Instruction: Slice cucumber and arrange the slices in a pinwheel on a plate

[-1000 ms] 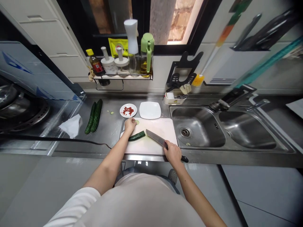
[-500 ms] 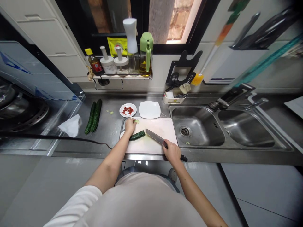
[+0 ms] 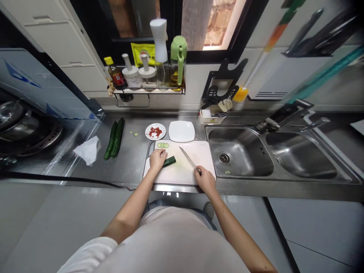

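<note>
My left hand (image 3: 157,159) is over the left part of the cutting board (image 3: 193,172), its fingers bent together. Whether anything is pinched in them is hidden. Beside and partly beneath it lies a cut piece of cucumber (image 3: 170,161), its left end covered by the hand. A few thin cucumber slices (image 3: 163,145) lie in an overlapping row at the board's upper left. My right hand (image 3: 205,178) grips a kitchen knife (image 3: 187,157) by its dark handle. The blade is above the board, pointing up and left, right of the cucumber and apart from it.
Behind the board stand a small plate of chopped red bits (image 3: 162,136) and a white square plate (image 3: 182,131). Two whole cucumbers (image 3: 114,138) and a crumpled white cloth or paper (image 3: 87,149) lie left. A double sink (image 3: 240,151) borders the right; a condiment rack (image 3: 165,92) hangs above.
My left hand has drawn back from the board's upper left toward the cucumber piece, and a row of slices shows there. The knife has turned, its blade now seen narrower and more upright.
</note>
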Tool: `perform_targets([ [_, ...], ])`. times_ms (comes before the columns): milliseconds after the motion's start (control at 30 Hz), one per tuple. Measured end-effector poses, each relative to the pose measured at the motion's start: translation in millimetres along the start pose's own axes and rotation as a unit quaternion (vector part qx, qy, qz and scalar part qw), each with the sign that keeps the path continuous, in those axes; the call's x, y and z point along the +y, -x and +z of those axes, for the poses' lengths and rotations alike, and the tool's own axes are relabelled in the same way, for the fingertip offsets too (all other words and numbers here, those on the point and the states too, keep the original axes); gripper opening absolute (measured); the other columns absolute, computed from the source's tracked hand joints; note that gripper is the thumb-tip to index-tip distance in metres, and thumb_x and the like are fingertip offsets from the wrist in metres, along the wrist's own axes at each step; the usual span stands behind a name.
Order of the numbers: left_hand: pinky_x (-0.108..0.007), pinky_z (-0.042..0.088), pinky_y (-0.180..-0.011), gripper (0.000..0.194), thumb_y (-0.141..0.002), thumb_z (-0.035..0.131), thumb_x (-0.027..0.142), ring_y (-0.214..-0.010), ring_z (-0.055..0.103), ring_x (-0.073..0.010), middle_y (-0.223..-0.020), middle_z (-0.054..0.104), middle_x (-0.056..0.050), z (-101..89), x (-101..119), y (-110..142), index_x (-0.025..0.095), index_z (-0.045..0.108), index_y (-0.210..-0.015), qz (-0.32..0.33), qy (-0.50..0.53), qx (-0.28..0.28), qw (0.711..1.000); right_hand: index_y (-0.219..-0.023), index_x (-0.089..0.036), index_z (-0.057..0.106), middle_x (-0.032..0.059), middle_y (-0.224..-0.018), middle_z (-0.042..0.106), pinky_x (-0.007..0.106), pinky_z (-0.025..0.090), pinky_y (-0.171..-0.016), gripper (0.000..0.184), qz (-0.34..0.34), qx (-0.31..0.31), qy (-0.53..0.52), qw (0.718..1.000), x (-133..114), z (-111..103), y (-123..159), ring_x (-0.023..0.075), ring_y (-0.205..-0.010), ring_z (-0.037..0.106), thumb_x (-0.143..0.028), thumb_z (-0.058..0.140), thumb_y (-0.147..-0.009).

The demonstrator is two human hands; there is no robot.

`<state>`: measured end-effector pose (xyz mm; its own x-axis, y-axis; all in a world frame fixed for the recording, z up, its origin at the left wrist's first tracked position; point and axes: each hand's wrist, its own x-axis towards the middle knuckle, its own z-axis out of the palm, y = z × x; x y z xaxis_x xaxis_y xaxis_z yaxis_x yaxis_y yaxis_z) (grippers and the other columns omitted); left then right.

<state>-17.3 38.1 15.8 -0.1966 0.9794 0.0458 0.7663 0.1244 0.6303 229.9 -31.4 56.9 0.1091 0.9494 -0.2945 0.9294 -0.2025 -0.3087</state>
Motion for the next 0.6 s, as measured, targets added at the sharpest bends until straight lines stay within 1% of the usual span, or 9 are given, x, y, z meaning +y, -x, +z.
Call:
perform_targets([
  [100, -0.034, 0.046, -0.090, 0.023, -0.086, 0.057, 0.033, -0.098, 0.061, -0.0219, -0.103, 0.068, -0.006, -2.6, 3, 16, 0.023, 0.071, -0.100, 0.054, -0.008, -0.010, 0.998, -0.113, -0.027, 0.065, 0.0030, -0.100, 0.072, 0.025, 0.034, -0.065, 0.033, -0.013, -0.010, 0.001, 1.000, -3, 1, -2, 0.0185, -0.090, 0.064, -0.040, 0.038, -0.096],
  [233, -0.035, 0.044, -0.093, 0.022, -0.089, 0.055, 0.034, -0.100, 0.060, -0.0215, -0.104, 0.067, -0.006, -2.9, 4, 27, 0.023, 0.071, -0.100, 0.105, -0.013, -0.024, 0.994, -0.106, -0.022, 0.065, 0.0056, -0.096, 0.071, 0.025, 0.032, -0.064, 0.034, -0.033, -0.030, 0.013, 0.999, -9, 2, -4, 0.0186, -0.088, 0.063, -0.039, 0.036, -0.098],
  [367, -0.035, 0.044, -0.093, 0.022, -0.090, 0.055, 0.034, -0.100, 0.060, -0.0205, -0.103, 0.067, -0.006, -2.7, 4, 32, 0.023, 0.070, -0.101, 0.135, -0.015, -0.045, 0.990, -0.106, -0.020, 0.063, 0.0071, -0.099, 0.071, 0.025, 0.032, -0.066, 0.036, -0.042, -0.046, 0.012, 0.998, -17, 0, -5, 0.0188, -0.090, 0.063, -0.039, 0.034, -0.098],
  [467, -0.034, 0.045, -0.093, 0.023, -0.090, 0.055, 0.033, -0.101, 0.059, -0.0196, -0.105, 0.066, -0.006, -2.6, 4, 34, 0.024, 0.069, -0.105, 0.155, -0.015, -0.061, 0.986, -0.105, -0.020, 0.062, 0.0071, -0.100, 0.071, 0.025, 0.032, -0.066, 0.035, -0.059, -0.052, 0.015, 0.997, -24, -5, -3, 0.0193, -0.091, 0.063, -0.038, 0.033, -0.099],
  [600, -0.032, 0.045, -0.095, 0.026, -0.092, 0.053, 0.032, -0.104, 0.059, -0.0183, -0.110, 0.065, -0.005, 0.6, 5, 35, 0.026, 0.068, -0.112, 0.174, -0.011, -0.073, 0.982, -0.112, -0.020, 0.059, 0.0085, -0.101, 0.070, 0.026, 0.033, -0.068, 0.035, -0.071, -0.068, 0.035, 0.995, -39, -12, 2, 0.0204, -0.092, 0.063, -0.036, 0.031, -0.099],
])
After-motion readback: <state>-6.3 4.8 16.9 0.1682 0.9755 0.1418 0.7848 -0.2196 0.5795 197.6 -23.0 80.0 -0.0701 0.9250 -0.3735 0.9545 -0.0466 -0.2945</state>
